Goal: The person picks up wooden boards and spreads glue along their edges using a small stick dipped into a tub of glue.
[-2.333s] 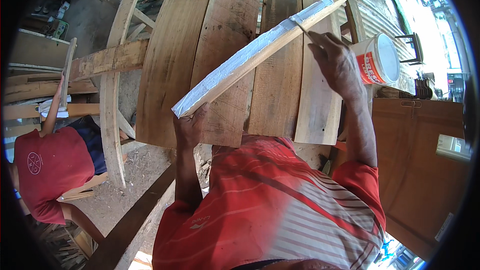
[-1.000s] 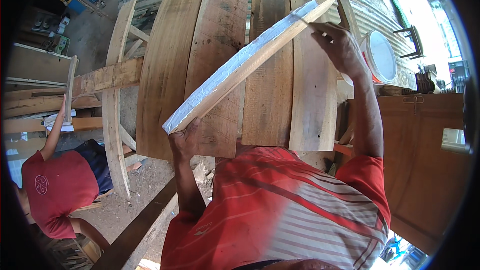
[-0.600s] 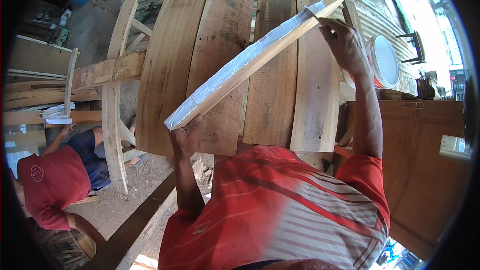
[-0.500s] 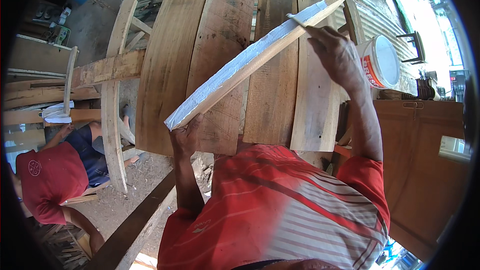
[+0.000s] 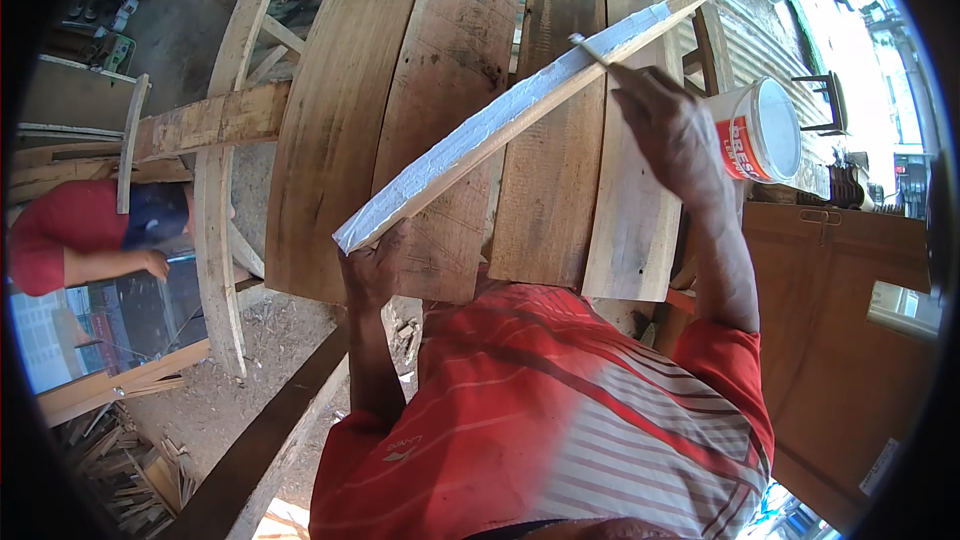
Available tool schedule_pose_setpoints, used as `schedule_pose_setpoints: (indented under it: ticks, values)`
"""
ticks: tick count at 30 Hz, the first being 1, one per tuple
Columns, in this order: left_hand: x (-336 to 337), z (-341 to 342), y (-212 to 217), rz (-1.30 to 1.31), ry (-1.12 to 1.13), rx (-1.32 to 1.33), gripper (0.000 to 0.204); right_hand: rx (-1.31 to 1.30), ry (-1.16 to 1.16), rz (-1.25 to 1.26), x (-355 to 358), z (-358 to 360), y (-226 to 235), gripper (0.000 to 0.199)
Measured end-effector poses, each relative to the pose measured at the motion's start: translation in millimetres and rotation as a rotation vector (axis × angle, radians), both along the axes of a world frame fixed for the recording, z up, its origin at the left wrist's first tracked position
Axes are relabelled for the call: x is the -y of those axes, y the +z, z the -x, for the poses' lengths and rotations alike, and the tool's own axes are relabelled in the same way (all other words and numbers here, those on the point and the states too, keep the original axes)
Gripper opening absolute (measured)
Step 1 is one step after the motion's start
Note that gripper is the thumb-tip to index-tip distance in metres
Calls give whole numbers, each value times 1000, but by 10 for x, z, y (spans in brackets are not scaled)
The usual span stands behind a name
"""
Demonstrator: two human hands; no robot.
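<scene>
Holding a long, white-coated wooden strip (image 5: pixel 505 109), the left hand (image 5: pixel 373 268) stays closed; the right hand (image 5: pixel 668 130) pinches a thin, pale stick (image 5: pixel 590 50) (the dark-red-shirted co-worker (image 5: pixel 65 225) has since bent forward).

The strip (image 5: pixel 505 137) was pale, smooth-looking wood under a rough, matt white coating (image 5: pixel 470 140), the planks (image 5: pixel 455 70) coarse-grained matt wood, the bucket (image 5: pixel 755 130) at right smooth plastic, the far sheeting (image 5: pixel 748 55) ribbed metal.
</scene>
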State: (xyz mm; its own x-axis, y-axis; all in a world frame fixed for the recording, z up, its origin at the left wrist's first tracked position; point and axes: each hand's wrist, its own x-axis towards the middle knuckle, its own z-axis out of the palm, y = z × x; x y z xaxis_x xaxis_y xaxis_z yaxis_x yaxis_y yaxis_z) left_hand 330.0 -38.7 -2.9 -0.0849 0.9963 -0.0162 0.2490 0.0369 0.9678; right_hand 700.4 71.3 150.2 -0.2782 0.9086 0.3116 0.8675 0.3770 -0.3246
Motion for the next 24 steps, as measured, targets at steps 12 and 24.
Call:
schedule_pose_setpoints:
  ticks: [12,24]
  values:
    - [-26,-62,91,-46,29,-35,27,16,-15,84,262,394,93,27]
    - [-8,-32,18,-10,-4,60,34,-32,93,88,277,401,112,28]
